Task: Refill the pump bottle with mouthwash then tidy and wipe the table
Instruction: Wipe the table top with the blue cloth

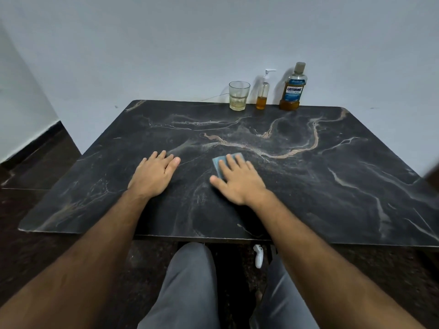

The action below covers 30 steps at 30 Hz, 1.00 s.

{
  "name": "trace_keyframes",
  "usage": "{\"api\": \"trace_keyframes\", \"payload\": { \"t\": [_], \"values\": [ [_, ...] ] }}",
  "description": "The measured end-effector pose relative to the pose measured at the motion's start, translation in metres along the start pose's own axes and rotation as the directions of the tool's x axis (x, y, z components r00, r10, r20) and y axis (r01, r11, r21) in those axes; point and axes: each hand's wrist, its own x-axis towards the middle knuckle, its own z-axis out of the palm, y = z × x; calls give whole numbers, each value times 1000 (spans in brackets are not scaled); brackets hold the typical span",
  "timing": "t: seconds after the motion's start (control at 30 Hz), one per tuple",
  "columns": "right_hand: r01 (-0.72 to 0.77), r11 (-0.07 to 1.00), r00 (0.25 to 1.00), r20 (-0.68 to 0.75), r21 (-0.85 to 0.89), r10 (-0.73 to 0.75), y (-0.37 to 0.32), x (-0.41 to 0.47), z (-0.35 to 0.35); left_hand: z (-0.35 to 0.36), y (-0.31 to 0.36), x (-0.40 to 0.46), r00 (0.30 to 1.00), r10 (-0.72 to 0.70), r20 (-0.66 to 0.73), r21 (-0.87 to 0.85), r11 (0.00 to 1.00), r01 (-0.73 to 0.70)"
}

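Pressing flat with straight, spread fingers, the right hand (237, 180) is laid on a small blue cloth (222, 163) just right of the frame's middle; nothing is gripped, and the cloth is left showing only past the fingertips and along the index finger's left side. The left hand (154, 174) is rested palm down on the black marble-patterned table (332, 186), left of centre, with its fingers straight and close together and nothing held, apart from the cloth. Well beyond both hands, at the table's far edge against the white wall, three things are lined up in the upper right of centre: a drinking glass (239, 95) with a little pale liquid, a clear pump bottle (263, 91) partly filled with amber liquid, and a capped Listerine mouthwash bottle (293, 87) farthest right.
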Motion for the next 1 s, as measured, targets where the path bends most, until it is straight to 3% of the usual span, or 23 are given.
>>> {"api": "trace_keyframes", "payload": {
  "t": [0.07,0.13,0.3,0.47,0.67,0.83,1.0],
  "values": [
    [108,994,994,-15,6,-108,-4,-32,3,-1,-1,-1,1000,1,0,-14,1000,-1],
    [123,992,992,-10,-7,-123,10,-56,5,-2,-2,-1,1000,5,4,-31,1000,-5],
    [-145,989,989,-22,5,145,76,-17,-8,1,-2,1,1000,14,-11,-27,1000,-15],
    [-223,975,975,3,-4,223,55,60,-14,1,-1,2,1000,-11,-28,-103,995,8],
    [-97,995,995,23,-2,97,-21,107,-9,-7,2,-2,993,-100,-57,-345,936,74],
    [62,998,998,27,-10,-62,-62,92,0,-9,3,-2,988,-148,-41,-446,887,115],
    [177,984,984,5,-1,-177,-81,54,7,-7,-7,3,974,-221,-55,-652,746,132]
  ]
}}
